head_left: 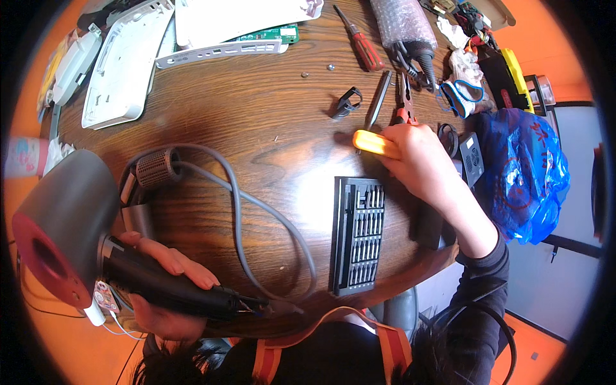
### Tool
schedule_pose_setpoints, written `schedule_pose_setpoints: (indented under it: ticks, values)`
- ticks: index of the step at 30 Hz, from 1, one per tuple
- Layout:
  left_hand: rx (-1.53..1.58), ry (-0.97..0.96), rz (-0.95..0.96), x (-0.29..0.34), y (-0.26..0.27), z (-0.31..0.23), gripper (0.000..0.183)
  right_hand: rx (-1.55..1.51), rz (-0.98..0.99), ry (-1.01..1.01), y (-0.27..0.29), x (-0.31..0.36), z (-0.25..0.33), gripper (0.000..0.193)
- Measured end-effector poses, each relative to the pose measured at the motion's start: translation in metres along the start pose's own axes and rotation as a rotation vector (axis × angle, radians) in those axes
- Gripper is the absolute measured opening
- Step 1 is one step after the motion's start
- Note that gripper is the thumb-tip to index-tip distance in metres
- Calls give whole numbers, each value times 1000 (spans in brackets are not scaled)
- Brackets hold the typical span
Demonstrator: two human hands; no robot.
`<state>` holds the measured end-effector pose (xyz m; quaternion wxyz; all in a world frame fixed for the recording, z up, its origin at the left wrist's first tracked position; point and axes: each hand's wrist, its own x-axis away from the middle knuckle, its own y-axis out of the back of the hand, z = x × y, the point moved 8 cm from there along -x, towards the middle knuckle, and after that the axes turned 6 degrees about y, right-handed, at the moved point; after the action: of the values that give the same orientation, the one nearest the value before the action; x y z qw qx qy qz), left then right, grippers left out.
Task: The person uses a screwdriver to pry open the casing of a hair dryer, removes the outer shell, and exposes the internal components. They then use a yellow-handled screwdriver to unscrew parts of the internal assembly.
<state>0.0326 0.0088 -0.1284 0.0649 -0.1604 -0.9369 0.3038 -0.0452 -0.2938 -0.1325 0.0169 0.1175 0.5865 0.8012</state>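
At the lower left, my left hand (168, 258) is wrapped round the black inner handle of a hair dryer (80, 192) with a grey head and a magenta ring. Thin wires (260, 303) stick out of the handle's end. Over the right half of the table, my right hand (420, 159) grips a tool with a yellow handle (376, 144); the tool's other end is hidden. Red-handled pliers (405, 99) lie just beyond the right knuckles. Nearer me is a black case of screwdriver bits (342, 244).
A grey cable (235, 192) loops across the table. White plastic housings (119, 77) lie far left. A red screwdriver (364, 48), a black clip-like part (347, 102) and a bubble-wrapped item (404, 25) lie at the back. A blue plastic bag (529, 173) stands at right.
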Motion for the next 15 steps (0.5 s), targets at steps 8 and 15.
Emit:
schedule_pose_setpoints:
  ticks: [8, 15]
  values:
    - [30, 26, 49, 1, 2, 3, 65, -86, -269, -270, 58, -32, -63, 30]
    - [26, 62, 51, 1, 4, 4, 64, -89, -234, -304, 37, -56, -101, 26]
